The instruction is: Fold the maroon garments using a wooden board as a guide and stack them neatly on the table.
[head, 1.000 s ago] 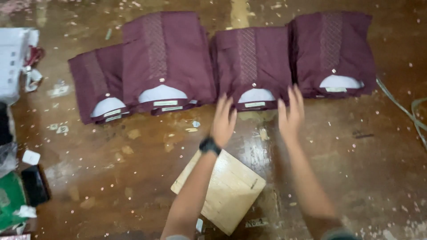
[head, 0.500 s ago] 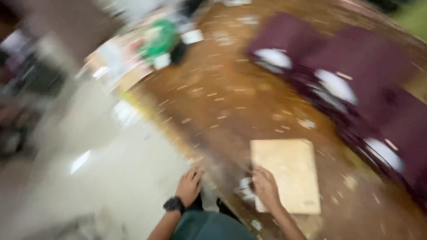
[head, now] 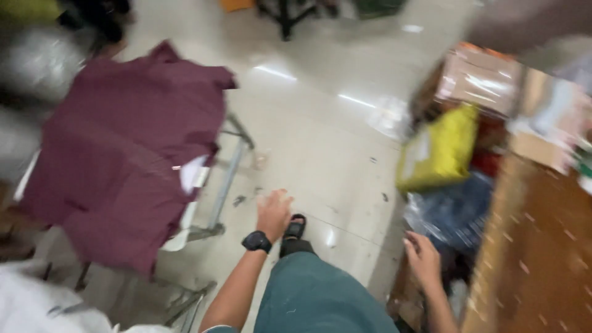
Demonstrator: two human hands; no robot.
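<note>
The view is blurred by motion. My left hand, with a black watch on its wrist, reaches out over the pale floor with fingers loosely curled and nothing in it. It points toward a maroon shirt spread flat on a metal-framed stand at the left. My right hand hangs empty, fingers apart, beside the edge of the brown wooden table at the right. My green-trousered leg and a black sandal show below.
A yellow bag, a blue plastic-wrapped bundle and cardboard boxes are piled by the table's end. White cloth lies at the lower left. Dark furniture legs stand at the far side of the floor.
My view has swung left, away from the table with the folded maroon shirts and cardboard sheet, to the floor and the stand. Both hands have left the table.
</note>
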